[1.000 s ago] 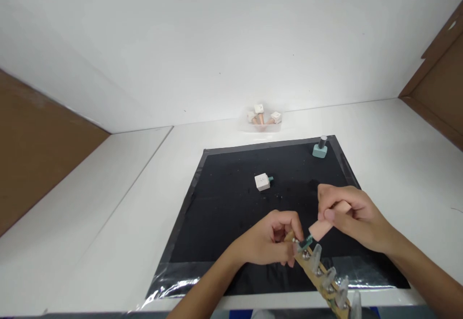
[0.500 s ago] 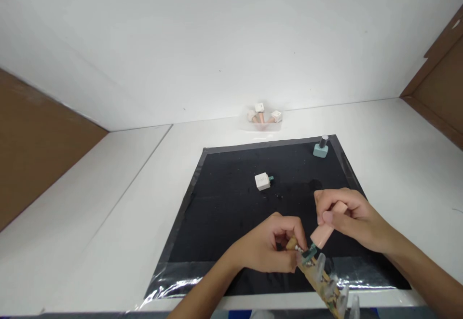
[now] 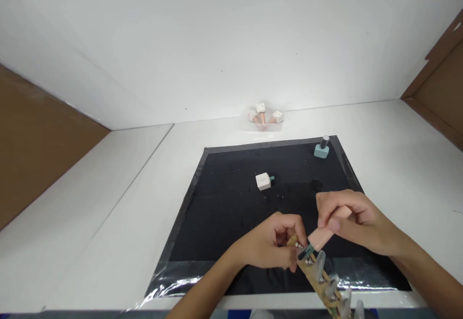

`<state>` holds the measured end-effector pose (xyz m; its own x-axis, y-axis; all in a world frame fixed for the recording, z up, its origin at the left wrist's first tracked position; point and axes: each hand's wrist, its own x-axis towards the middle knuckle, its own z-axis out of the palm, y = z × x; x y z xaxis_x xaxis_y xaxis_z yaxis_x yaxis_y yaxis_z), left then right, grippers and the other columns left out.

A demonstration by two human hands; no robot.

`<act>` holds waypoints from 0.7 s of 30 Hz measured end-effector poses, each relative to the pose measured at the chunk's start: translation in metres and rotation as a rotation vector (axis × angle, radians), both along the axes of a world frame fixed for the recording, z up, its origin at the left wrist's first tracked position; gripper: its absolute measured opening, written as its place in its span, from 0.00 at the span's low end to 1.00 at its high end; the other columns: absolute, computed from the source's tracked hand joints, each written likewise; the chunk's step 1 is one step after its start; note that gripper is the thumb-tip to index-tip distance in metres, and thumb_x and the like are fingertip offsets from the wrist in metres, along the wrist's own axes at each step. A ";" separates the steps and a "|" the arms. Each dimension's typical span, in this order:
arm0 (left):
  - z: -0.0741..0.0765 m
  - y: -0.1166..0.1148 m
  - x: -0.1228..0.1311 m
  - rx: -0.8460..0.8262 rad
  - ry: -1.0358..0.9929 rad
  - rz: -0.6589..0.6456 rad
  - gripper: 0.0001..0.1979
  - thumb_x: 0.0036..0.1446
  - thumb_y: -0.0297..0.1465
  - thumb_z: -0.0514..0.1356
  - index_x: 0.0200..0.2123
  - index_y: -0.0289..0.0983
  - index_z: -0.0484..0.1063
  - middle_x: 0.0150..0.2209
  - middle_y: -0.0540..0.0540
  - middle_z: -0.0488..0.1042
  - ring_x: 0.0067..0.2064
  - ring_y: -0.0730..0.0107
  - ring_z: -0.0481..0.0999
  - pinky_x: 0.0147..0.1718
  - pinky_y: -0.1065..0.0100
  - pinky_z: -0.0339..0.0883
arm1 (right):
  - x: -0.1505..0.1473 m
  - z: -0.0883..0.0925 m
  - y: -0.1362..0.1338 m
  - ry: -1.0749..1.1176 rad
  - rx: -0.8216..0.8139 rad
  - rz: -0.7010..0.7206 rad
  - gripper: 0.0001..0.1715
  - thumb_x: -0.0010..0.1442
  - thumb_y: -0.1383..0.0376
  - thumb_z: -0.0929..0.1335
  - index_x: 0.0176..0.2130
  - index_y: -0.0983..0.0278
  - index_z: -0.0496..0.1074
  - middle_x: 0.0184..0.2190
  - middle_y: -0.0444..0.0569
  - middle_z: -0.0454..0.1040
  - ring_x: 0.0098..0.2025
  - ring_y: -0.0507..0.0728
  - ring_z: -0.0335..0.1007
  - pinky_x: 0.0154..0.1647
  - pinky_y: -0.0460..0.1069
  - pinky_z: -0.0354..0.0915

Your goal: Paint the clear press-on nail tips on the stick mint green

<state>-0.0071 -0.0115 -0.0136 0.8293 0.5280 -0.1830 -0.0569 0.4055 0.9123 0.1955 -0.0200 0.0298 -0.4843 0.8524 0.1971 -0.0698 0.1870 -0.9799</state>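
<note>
My left hand (image 3: 273, 244) is closed at the upper end of a tan nail tip stand (image 3: 314, 276), gripping it with thumb and fingers. Several clear nail tips (image 3: 320, 265) stick up in a row from it. In my right hand (image 3: 356, 222) is a nail polish brush (image 3: 327, 232) with a peach cap handle, pinched between thumb and fingers. Its dark green bristle end points down-left, close to my left fingertips; whether it touches a nail tip I cannot tell. A white polish bottle (image 3: 263, 181) with a green neck lies on its side on the black mat (image 3: 224, 203).
A pale teal polish bottle (image 3: 321, 151) with a grey cap stands at the mat's far right corner. Behind the mat, a clear container (image 3: 269, 127) holds several white bottles with peach caps. A white wall (image 3: 231, 44) closes the back; brown panels (image 3: 39, 145) stand at both sides.
The brush has shifted slightly and now lies nearer to my left fingertips. My left hand has stayed nearly in place, still at the stand. The bottles have not moved.
</note>
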 end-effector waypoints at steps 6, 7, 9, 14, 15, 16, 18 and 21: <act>-0.005 -0.001 -0.001 -0.120 0.038 0.020 0.18 0.46 0.41 0.67 0.25 0.35 0.63 0.18 0.55 0.68 0.16 0.83 0.68 0.13 0.83 0.60 | 0.009 -0.003 0.002 0.004 -0.056 -0.193 0.13 0.61 0.56 0.67 0.29 0.61 0.74 0.22 0.42 0.66 0.23 0.49 0.58 0.23 0.45 0.56; -0.005 0.000 -0.001 -0.128 0.036 0.023 0.20 0.45 0.42 0.67 0.25 0.35 0.63 0.18 0.55 0.68 0.16 0.84 0.68 0.12 0.84 0.60 | 0.010 -0.004 0.002 0.034 -0.090 -0.209 0.11 0.60 0.56 0.68 0.32 0.59 0.75 0.23 0.42 0.67 0.23 0.49 0.59 0.22 0.45 0.56; -0.006 0.001 -0.001 -0.144 0.016 0.040 0.21 0.44 0.44 0.68 0.25 0.35 0.63 0.17 0.55 0.68 0.14 0.84 0.67 0.10 0.85 0.58 | 0.011 -0.006 0.003 0.100 -0.168 -0.181 0.10 0.58 0.55 0.70 0.37 0.58 0.76 0.24 0.43 0.69 0.22 0.49 0.60 0.21 0.45 0.58; -0.012 0.003 0.000 -0.195 -0.072 0.102 0.22 0.42 0.44 0.69 0.25 0.35 0.62 0.16 0.56 0.68 0.12 0.84 0.64 0.08 0.85 0.55 | 0.005 -0.006 0.003 0.211 -0.261 -0.051 0.09 0.60 0.58 0.69 0.37 0.60 0.75 0.16 0.39 0.67 0.19 0.49 0.63 0.22 0.45 0.61; -0.012 0.003 0.000 -0.198 -0.085 0.113 0.22 0.42 0.44 0.69 0.24 0.35 0.62 0.16 0.56 0.68 0.12 0.84 0.64 0.08 0.85 0.54 | 0.004 -0.006 0.003 0.220 -0.258 -0.050 0.09 0.60 0.58 0.68 0.37 0.60 0.74 0.16 0.39 0.67 0.19 0.49 0.64 0.23 0.45 0.62; -0.013 0.003 0.001 -0.200 -0.098 0.123 0.22 0.42 0.43 0.69 0.24 0.35 0.62 0.15 0.56 0.69 0.12 0.84 0.64 0.08 0.85 0.54 | 0.003 -0.005 0.003 0.230 -0.245 -0.051 0.09 0.60 0.57 0.68 0.36 0.60 0.74 0.16 0.40 0.67 0.20 0.50 0.64 0.23 0.46 0.62; -0.014 0.002 0.002 -0.209 -0.116 0.131 0.21 0.42 0.43 0.69 0.24 0.35 0.63 0.15 0.56 0.69 0.11 0.84 0.63 0.08 0.85 0.53 | 0.002 -0.004 0.003 0.251 -0.190 -0.083 0.11 0.59 0.56 0.69 0.32 0.61 0.73 0.16 0.39 0.64 0.20 0.50 0.63 0.22 0.46 0.61; -0.014 0.002 0.003 -0.233 -0.120 0.132 0.21 0.41 0.41 0.70 0.24 0.35 0.63 0.16 0.56 0.69 0.12 0.84 0.63 0.08 0.84 0.53 | 0.001 -0.005 0.000 0.224 -0.096 -0.179 0.15 0.59 0.55 0.68 0.27 0.61 0.72 0.13 0.37 0.58 0.18 0.49 0.56 0.20 0.45 0.57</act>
